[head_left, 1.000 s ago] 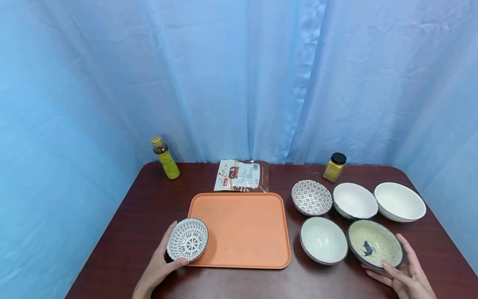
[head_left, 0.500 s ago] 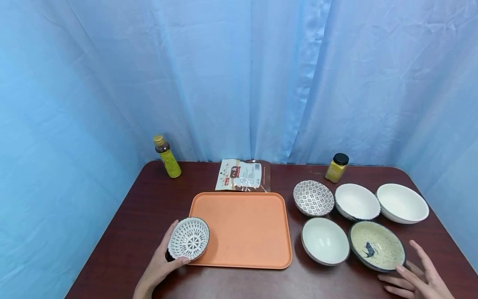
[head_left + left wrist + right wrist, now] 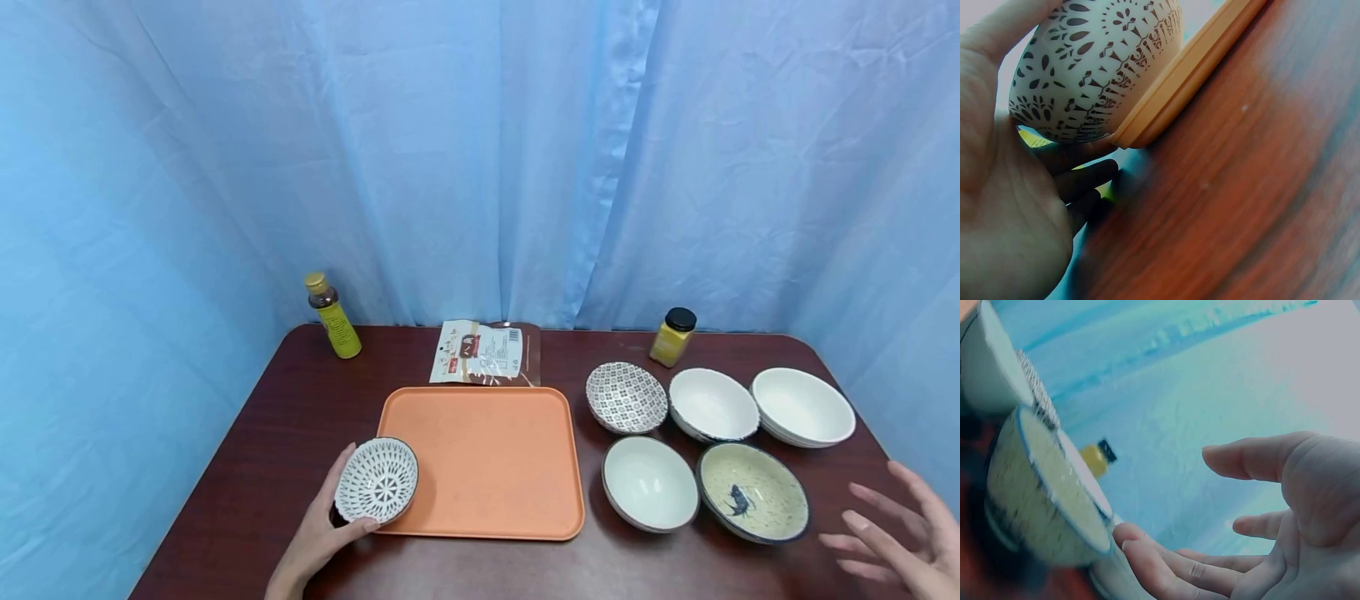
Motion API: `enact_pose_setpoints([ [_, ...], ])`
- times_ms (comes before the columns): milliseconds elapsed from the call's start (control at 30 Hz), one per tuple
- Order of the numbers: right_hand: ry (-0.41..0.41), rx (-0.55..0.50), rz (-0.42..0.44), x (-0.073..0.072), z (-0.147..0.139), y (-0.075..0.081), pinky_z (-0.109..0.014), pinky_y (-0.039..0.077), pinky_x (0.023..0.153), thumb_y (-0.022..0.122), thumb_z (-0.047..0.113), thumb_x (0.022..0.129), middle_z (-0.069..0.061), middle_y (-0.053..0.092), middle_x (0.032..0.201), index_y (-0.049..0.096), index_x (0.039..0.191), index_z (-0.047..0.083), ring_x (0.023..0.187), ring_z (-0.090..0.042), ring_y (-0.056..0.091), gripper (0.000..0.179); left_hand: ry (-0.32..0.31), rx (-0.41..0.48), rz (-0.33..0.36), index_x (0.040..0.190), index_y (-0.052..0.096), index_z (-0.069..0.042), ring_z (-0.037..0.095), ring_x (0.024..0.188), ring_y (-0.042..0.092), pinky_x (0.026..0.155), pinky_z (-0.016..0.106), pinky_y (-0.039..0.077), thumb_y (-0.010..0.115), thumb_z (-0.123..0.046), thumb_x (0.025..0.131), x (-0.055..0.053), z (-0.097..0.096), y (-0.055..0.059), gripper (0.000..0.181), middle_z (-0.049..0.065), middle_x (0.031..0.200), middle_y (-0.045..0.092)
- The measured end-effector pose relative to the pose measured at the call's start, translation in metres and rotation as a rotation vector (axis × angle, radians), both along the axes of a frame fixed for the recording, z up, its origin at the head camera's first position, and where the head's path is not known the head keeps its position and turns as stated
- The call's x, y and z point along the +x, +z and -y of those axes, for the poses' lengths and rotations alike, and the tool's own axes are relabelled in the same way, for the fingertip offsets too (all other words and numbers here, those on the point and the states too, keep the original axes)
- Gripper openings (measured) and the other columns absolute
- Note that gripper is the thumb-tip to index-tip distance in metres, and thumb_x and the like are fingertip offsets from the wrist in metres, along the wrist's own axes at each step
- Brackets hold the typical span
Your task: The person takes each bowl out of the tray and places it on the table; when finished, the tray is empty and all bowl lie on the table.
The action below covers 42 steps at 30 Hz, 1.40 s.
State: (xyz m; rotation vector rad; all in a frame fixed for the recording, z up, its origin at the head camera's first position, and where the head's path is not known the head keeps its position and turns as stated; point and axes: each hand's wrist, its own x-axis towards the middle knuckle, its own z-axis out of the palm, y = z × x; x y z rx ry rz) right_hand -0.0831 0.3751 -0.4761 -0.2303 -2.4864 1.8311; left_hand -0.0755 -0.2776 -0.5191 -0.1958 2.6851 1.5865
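My left hand (image 3: 318,525) holds a small black-and-white patterned bowl (image 3: 377,482) between thumb and fingers, at the left front corner of the orange tray (image 3: 487,467). In the left wrist view the bowl's decorated outside (image 3: 1097,69) stands at the tray's edge (image 3: 1185,81), thumb on one side and fingers on the other. My right hand (image 3: 911,537) is in the air at the right, fingers spread and holding nothing. To its left sits a pale green bowl (image 3: 753,492) with a dark blue fish painted inside; the right wrist view shows its speckled outside (image 3: 1041,494).
Beside the green bowl stand a plain white bowl (image 3: 650,483), a grey-patterned bowl (image 3: 626,397), a white bowl (image 3: 714,403) and white stacked bowls (image 3: 802,406). Behind are a yellow jar (image 3: 672,337), a food packet (image 3: 483,352) and a green bottle (image 3: 333,317). Blue curtains (image 3: 480,167) surround the table.
My right hand has let go of the pale green bowl and moved away to the right. My left hand and its patterned bowl have stayed at the tray corner.
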Motion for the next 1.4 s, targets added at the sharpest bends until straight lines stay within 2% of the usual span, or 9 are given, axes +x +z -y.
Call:
enact_pose_setpoints([
  [100, 0.156, -0.219, -0.127, -0.004, 0.004, 0.006, -0.037, 0.058, 0.051, 0.045, -0.008, 0.1, 0.035, 0.059, 0.115, -0.001, 0.161, 0.035, 0.07, -0.015, 0.075, 0.087, 0.001, -0.002, 0.004, 0.162, 0.015, -0.022, 0.037, 0.151, 0.022, 0.114, 0.069, 0.023, 0.084, -0.023, 0.076, 0.0, 0.0, 0.0, 0.11, 0.01, 0.169, 0.021],
  [333, 0.412, -0.208, -0.14, -0.019, 0.044, 0.03, -0.034, 0.06, 0.065, 0.037, -0.011, 0.102, 0.028, 0.059, 0.133, 0.005, 0.161, 0.03, 0.089, -0.016, 0.076, 0.079, 0.004, -0.012, 0.013, 0.162, 0.015, -0.021, 0.037, 0.152, 0.022, 0.114, 0.069, 0.023, 0.084, -0.025, 0.076, -0.001, -0.001, 0.0, 0.111, 0.012, 0.168, 0.021],
  [533, 0.592, -0.285, -0.187, -0.035, 0.106, 0.04, -0.039, 0.061, 0.072, 0.036, -0.012, 0.101, 0.019, 0.056, 0.142, 0.009, 0.162, 0.022, 0.098, -0.019, 0.075, 0.075, 0.004, -0.01, 0.002, 0.162, 0.016, -0.021, 0.037, 0.15, 0.023, 0.114, 0.068, 0.023, 0.085, -0.023, 0.076, 0.0, -0.001, 0.0, 0.111, 0.011, 0.168, 0.022],
  [733, 0.63, -0.3, -0.076, -0.048, 0.176, 0.038, -0.045, 0.061, 0.073, 0.044, 0.0, 0.104, 0.016, 0.057, 0.139, 0.016, 0.16, 0.023, 0.097, -0.021, 0.075, 0.067, 0.004, -0.017, 0.0, 0.162, 0.016, -0.02, 0.037, 0.15, 0.024, 0.114, 0.068, 0.023, 0.084, -0.024, 0.076, 0.0, -0.001, 0.0, 0.11, 0.012, 0.168, 0.022],
  [833, 0.645, -0.3, 0.008, -0.052, 0.208, 0.035, -0.047, 0.061, 0.075, 0.05, 0.008, 0.104, -0.009, 0.051, 0.148, 0.016, 0.16, 0.019, 0.097, -0.024, 0.075, 0.067, 0.001, -0.024, -0.004, 0.162, 0.016, -0.02, 0.037, 0.15, 0.024, 0.114, 0.068, 0.023, 0.084, -0.024, 0.076, 0.0, -0.001, 0.0, 0.11, 0.012, 0.168, 0.022],
  [967, 0.689, -0.347, 0.109, -0.059, 0.24, 0.028, -0.043, 0.061, 0.076, 0.053, 0.016, 0.103, -0.038, 0.029, 0.154, 0.011, 0.161, 0.014, 0.097, -0.026, 0.074, 0.071, -0.006, -0.019, -0.026, 0.162, 0.017, -0.022, 0.027, 0.148, 0.027, 0.114, 0.066, 0.024, 0.084, -0.022, 0.076, 0.001, 0.0, -0.001, 0.109, 0.008, 0.168, 0.023],
  [1100, 0.712, -0.391, 0.169, -0.065, 0.264, 0.017, -0.039, 0.061, 0.076, 0.055, 0.02, 0.103, -0.039, 0.023, 0.156, 0.01, 0.161, 0.014, 0.097, -0.026, 0.074, 0.074, -0.012, -0.011, -0.032, 0.162, 0.017, -0.023, 0.022, 0.147, 0.028, 0.114, 0.065, 0.025, 0.084, -0.021, 0.076, 0.002, 0.001, -0.002, 0.109, 0.007, 0.168, 0.024],
  [1300, 0.739, -0.413, 0.243, -0.071, 0.296, -0.003, -0.037, 0.06, 0.075, 0.056, 0.02, 0.102, -0.036, 0.027, 0.157, 0.011, 0.161, 0.015, 0.099, -0.031, 0.073, 0.075, -0.011, -0.013, -0.041, 0.162, 0.017, -0.022, 0.03, 0.147, 0.029, 0.114, 0.065, 0.025, 0.084, -0.02, 0.075, 0.002, 0.001, -0.002, 0.11, 0.008, 0.168, 0.024],
  [1400, 0.741, -0.408, 0.289, -0.073, 0.31, -0.011, -0.037, 0.06, 0.075, 0.056, 0.02, 0.102, -0.033, 0.031, 0.156, 0.012, 0.162, 0.017, 0.1, -0.033, 0.073, 0.074, -0.015, -0.012, -0.053, 0.162, 0.017, -0.022, 0.017, 0.146, 0.03, 0.113, 0.065, 0.026, 0.084, -0.019, 0.075, 0.003, 0.002, -0.003, 0.11, 0.009, 0.167, 0.025],
])
